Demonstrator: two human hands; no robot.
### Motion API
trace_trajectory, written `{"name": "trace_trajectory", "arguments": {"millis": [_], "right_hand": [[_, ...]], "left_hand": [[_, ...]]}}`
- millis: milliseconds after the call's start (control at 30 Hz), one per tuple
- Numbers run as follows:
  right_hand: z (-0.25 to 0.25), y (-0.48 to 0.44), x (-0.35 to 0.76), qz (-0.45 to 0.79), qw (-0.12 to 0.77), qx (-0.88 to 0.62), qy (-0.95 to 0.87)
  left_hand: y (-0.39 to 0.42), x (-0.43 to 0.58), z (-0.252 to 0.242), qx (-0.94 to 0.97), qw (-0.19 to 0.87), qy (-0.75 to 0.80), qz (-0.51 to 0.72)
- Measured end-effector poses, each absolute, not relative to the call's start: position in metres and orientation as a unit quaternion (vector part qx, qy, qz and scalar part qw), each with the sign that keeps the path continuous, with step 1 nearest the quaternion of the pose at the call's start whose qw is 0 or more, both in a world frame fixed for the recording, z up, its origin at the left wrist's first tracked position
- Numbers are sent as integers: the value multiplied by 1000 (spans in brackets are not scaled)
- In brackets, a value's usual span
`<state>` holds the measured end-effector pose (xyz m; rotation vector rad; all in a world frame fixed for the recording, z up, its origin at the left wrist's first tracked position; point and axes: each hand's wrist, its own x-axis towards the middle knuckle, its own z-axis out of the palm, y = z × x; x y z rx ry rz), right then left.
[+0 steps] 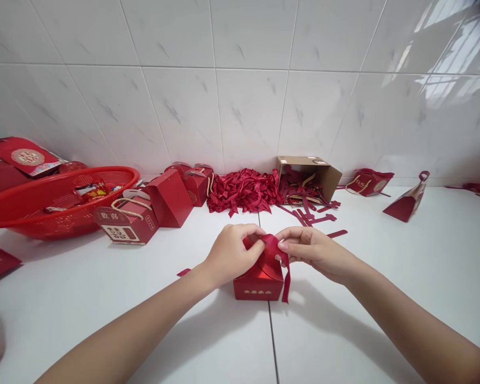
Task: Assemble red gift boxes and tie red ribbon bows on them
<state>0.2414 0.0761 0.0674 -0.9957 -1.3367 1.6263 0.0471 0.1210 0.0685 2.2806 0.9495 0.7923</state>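
A small shiny red gift box (259,281) stands on the white tiled surface in the middle. A red ribbon (279,256) lies over its top, and one end hangs down the right side. My left hand (231,253) is closed, pinching the ribbon at the box's top from the left. From the right, my right hand (310,248) pinches the same ribbon with thumb and forefinger. Both hands meet just above the box.
A red plastic basket (60,200) with items sits at the far left, finished red boxes (144,210) beside it. A heap of red ribbons (244,191) and a tipped cardboard box (308,178) lie against the tiled wall. More red boxes (407,202) stand at the right.
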Motion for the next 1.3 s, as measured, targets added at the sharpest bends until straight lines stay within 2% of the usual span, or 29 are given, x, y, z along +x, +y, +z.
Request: {"name": "trace_trajectory", "arguments": {"millis": [167, 300, 567, 700, 900, 967, 1100, 1300], "right_hand": [[62, 72, 238, 543, 366, -473, -589], [57, 75, 224, 447, 378, -495, -642], [54, 82, 202, 378, 414, -508, -654], [48, 82, 202, 350, 423, -508, -663], [45, 79, 201, 393, 421, -458, -677], [48, 79, 199, 420, 413, -446, -674], [51, 79, 191, 434, 403, -487, -643], [48, 82, 176, 293, 390, -598, -636]], "left_hand": [[123, 43, 68, 850, 189, 387, 305], [119, 41, 71, 845, 191, 407, 289], [117, 17, 81, 839, 285, 380, 264], [124, 1, 72, 804, 338, 431, 230], [132, -2, 46, 694, 536, 453, 161], [134, -2, 44, 665, 571, 455, 155], [138, -7, 55, 670, 561, 462, 153], [129, -11, 92, 712, 568, 384, 153]]}}
